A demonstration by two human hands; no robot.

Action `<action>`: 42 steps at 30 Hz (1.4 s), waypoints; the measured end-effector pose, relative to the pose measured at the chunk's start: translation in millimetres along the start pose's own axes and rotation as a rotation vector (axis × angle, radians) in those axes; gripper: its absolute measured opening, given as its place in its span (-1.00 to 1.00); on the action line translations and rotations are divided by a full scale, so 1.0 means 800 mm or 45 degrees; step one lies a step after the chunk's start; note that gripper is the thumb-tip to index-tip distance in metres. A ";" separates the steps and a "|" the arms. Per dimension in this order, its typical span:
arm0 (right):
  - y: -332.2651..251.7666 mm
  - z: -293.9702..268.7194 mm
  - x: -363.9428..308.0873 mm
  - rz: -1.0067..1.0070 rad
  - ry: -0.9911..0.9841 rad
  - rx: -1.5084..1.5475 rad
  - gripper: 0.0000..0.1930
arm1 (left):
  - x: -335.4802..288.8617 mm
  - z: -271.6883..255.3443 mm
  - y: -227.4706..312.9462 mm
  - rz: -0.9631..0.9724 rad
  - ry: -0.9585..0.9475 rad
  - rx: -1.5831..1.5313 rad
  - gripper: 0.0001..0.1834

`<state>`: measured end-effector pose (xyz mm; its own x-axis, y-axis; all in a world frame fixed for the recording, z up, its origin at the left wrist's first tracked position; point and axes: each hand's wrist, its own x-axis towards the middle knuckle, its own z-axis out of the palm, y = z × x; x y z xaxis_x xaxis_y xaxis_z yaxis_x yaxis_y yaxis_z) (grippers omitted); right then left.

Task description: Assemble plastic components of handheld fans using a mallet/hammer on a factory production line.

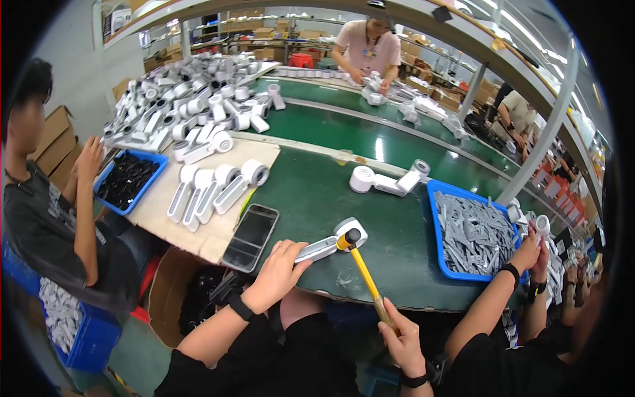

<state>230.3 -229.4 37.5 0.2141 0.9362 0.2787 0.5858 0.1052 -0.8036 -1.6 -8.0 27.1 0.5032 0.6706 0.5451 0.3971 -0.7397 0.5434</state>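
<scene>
My left hand (279,272) is closed on the handle end of a white, round-headed handheld device (321,249) with a grey strip along its handle. The device lies on the green work surface, its round head pointing away to the right. In my right hand (405,341) is a hammer (366,274) with a yellow shaft and a black-and-yellow head. The hammer head is over the joint between the device's handle and its round head; whether it touches cannot be made out. A phone (251,238) lies left of my left hand.
Several similar white devices (206,196) lie on a beige board, with a large pile (192,99) behind. Blue trays hold black parts (129,177) and grey strips (473,231). Two joined white pieces (387,182) lie ahead. Co-workers sit left and right; another stands beyond the green conveyor (344,129).
</scene>
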 end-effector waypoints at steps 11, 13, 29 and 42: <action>-0.041 0.005 0.018 -0.083 -0.023 -0.112 -0.44 | -0.012 0.018 -0.012 -0.102 0.262 -0.209 -0.75; -0.054 -0.004 0.025 0.007 -0.219 -0.245 -0.45 | -0.010 0.019 -0.015 -0.078 0.256 -0.241 -0.75; -0.065 0.021 0.023 -0.335 0.015 -0.140 -0.44 | -0.027 0.016 -0.007 -0.240 0.363 -0.161 -0.70; -0.106 0.012 0.026 0.056 -0.304 -0.311 -0.48 | -0.029 0.016 -0.015 -0.273 0.310 -0.070 -0.69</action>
<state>177.3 -215.8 106.1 0.0713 0.9932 0.0925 0.7562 0.0066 -0.6543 -8.0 -15.2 -0.2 0.2115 0.8096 0.5476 0.4285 -0.5803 0.6926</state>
